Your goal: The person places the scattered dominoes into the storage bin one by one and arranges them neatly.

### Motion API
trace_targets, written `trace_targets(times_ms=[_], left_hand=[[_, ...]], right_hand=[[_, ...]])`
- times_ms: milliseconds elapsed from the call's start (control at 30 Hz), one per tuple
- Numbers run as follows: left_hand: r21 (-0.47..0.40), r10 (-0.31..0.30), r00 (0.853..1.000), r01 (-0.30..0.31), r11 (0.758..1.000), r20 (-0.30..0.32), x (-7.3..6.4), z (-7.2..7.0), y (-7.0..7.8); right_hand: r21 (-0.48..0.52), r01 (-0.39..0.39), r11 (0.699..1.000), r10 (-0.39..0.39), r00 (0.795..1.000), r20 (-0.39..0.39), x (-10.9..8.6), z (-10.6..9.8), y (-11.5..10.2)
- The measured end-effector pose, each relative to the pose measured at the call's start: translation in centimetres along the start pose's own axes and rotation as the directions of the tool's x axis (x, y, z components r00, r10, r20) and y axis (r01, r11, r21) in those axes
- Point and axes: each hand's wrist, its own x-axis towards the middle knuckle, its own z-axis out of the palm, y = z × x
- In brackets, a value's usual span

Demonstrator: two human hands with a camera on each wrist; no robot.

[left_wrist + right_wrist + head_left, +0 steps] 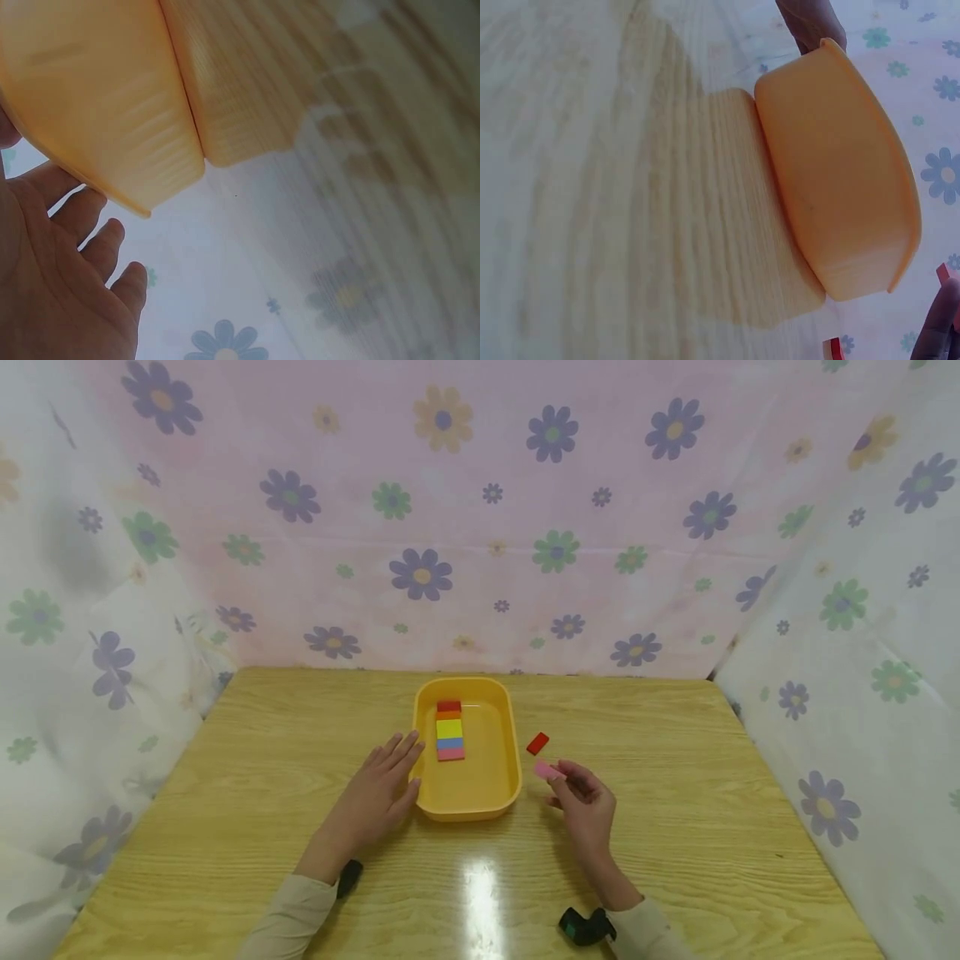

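Observation:
My left hand rests its extended fingers against the left rim of a yellow plastic tray. In the left wrist view, the fingers lie along the tray's outer edge. On the other side of the tray, my right hand pinches a pink block between thumb and fingers, just outside the right rim. A red block lies on the table beyond that hand. Inside the tray, a column of flat blocks runs from red through orange, yellow and blue to pink.
The wooden table is bounded by a flower-print cloth at the back and sides. Black wrist devices sit at both sleeves. Light glares off the table in front of the tray.

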Motion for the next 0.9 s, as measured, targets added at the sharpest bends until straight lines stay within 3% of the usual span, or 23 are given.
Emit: trace_targets(times_ms=[600,900], left_hand=[[0.004,0.003,1.0,-0.003,1.0,-0.004,-0.1,0.1,0.0],[-0.009,0.003,1.0,-0.003,1.0,-0.008,0.0,0.1,0.0]], right_hand=[[0.067,0.028,0.997,-0.032,0.997,0.064,-1.5,1.4,0.2],[0.048,0.057,0.997,-0.061,0.994,0.09,-1.9,2.6,0.1]])
